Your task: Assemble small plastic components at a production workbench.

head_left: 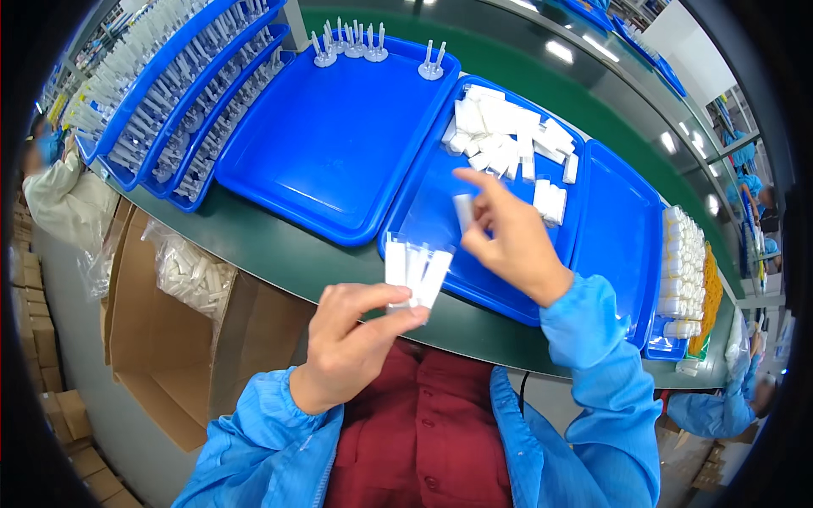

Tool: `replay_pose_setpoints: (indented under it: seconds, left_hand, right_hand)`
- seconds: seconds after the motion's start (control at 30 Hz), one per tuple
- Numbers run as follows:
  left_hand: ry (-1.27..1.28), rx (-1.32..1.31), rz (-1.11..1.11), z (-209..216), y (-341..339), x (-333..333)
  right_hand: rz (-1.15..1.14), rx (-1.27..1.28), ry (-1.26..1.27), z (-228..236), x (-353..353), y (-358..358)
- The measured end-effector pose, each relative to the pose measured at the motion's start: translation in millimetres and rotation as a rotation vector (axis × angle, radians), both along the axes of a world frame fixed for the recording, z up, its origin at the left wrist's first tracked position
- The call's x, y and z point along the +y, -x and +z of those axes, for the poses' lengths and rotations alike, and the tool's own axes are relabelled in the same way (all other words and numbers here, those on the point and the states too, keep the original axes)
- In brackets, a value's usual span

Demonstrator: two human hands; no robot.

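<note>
My left hand (pixel 351 339) pinches the lower end of a clear plastic pouch (pixel 404 240) between thumb and fingers, in front of the trays. Several white flat pieces (pixel 433 280) stand fanned out in it. Above the middle blue tray (pixel 430 203), my right hand (pixel 515 240) has its index finger raised. One small white piece (pixel 463 212), slightly blurred, is at its thumb and curled fingers and seems held there. Beyond that hand, a pile of white pieces (pixel 495 127) lies in the tray's far part, with a few more (pixel 550 201) beside the hand.
A left blue tray (pixel 313 152) bears clusters of upright clear tubes (pixel 373 49) along its far edge. Stacked trays (pixel 182 110) full of such tubes stand farther left. Rows of white cylinders (pixel 680 267) are at right. A cardboard box (pixel 161 339) with bagged white parts sits below the table's left edge.
</note>
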State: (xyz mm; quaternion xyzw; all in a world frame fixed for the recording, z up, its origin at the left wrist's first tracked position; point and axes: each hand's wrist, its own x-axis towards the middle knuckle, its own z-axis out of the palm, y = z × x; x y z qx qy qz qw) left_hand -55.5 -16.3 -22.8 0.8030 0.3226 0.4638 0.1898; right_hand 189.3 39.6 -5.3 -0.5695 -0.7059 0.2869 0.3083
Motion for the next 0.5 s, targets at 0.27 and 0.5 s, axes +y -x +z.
replay_pose_setpoints:
  seconds: [0.27, 0.5]
  left_hand:
    - [0.025, 0.066, -0.174, 16, -29, -8]
    - [0.011, 0.126, -0.261, 15, -31, -8]
  right_hand:
    - [-0.362, 0.826, 0.234, 14, -50, 3]
    - [-0.372, 0.728, 0.107, 11, -65, 3]
